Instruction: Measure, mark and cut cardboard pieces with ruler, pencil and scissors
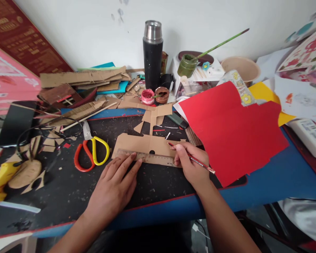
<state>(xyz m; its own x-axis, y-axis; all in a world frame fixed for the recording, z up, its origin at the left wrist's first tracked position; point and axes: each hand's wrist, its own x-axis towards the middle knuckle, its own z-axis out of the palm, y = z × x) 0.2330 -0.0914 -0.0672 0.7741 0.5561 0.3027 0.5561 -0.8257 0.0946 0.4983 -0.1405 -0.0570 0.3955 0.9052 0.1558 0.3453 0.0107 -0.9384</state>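
A cut piece of brown cardboard (137, 142) with a small dark hole lies flat on the black mat. Along its near edge rests a clear ruler (155, 159). My left hand (116, 179) lies over the ruler's left part, fingers stretched out and pressing on it. A dark red pencil (200, 162) is gripped in my right hand (193, 163), its tip at the cardboard's right part. My right hand rests by the ruler's right end. Scissors (91, 151) with one red and one yellow handle lie left of the cardboard.
Red paper (237, 133) covers the right side. A black flask (152, 56) stands at the back, near open paint pots (147, 96) and a green jar (186, 66) with a brush. Cardboard scraps (81, 77) and a yellow glue gun (1, 179) are on the left.
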